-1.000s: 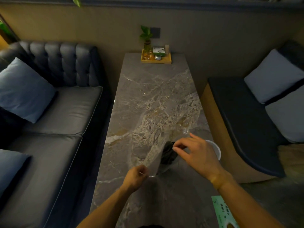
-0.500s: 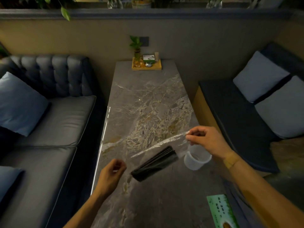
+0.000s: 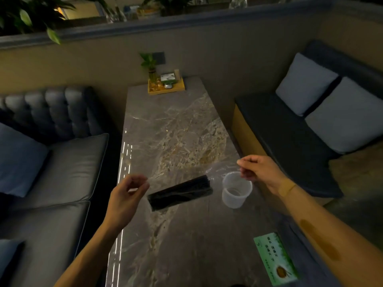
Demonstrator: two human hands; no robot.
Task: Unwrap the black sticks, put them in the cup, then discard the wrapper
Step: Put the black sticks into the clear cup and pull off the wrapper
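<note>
A bundle of black sticks [image 3: 180, 193] lies slanted on the marble table [image 3: 176, 131], with its right end higher in the frame. A clear plastic wrapper [image 3: 217, 169] stretches over it between my two hands. My left hand [image 3: 126, 195] pinches the wrapper's left edge, just left of the bundle. My right hand [image 3: 259, 169] pinches the other edge above the rim of a translucent plastic cup [image 3: 236, 190]. The cup stands upright and empty, right of the sticks. I cannot tell whether the wrapper still encloses the sticks.
A wooden tray [image 3: 165, 90] with a small plant and boxes sits at the table's far end. A green card [image 3: 275, 258] lies near the front right edge. A grey sofa [image 3: 51, 162] borders the left; a dark bench [image 3: 290, 141] with cushions borders the right.
My hands have drawn apart, stretching the wrapper wide. The stick bundle, upright between them a second ago, now lies flat on the table. The view has tilted upward.
</note>
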